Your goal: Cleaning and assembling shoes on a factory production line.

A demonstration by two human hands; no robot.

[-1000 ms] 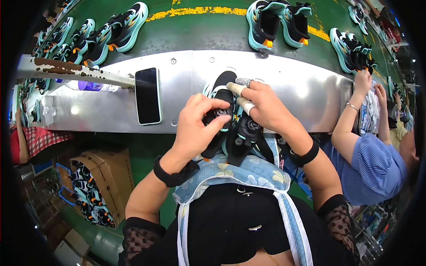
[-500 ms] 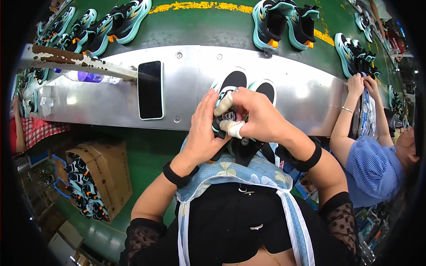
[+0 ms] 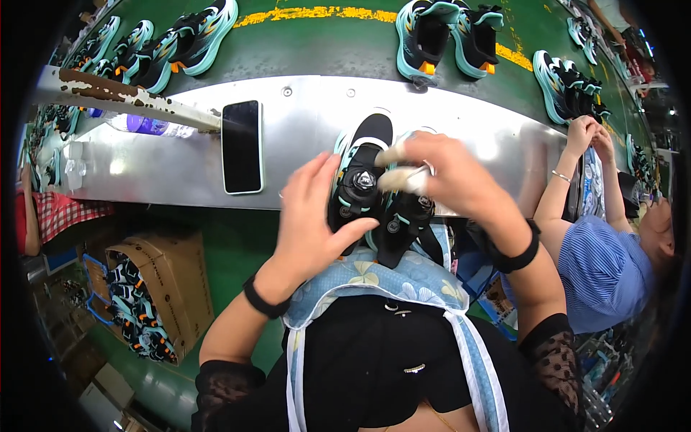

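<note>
Left hand (image 3: 317, 223) clasped around a pair of black-and-teal sneakers with round dial closures (image 3: 374, 194) at the near edge of the brushed-metal shelf (image 3: 302, 137), right hand (image 3: 446, 176) pinching near the dials with taped fingertips (image 3: 392, 180); a loosened clasp could let the overhanging pair slide off.

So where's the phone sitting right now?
In the head view, the black phone lies flat on the metal shelf, to the left of the left hand and the black shoes it touches.
</note>
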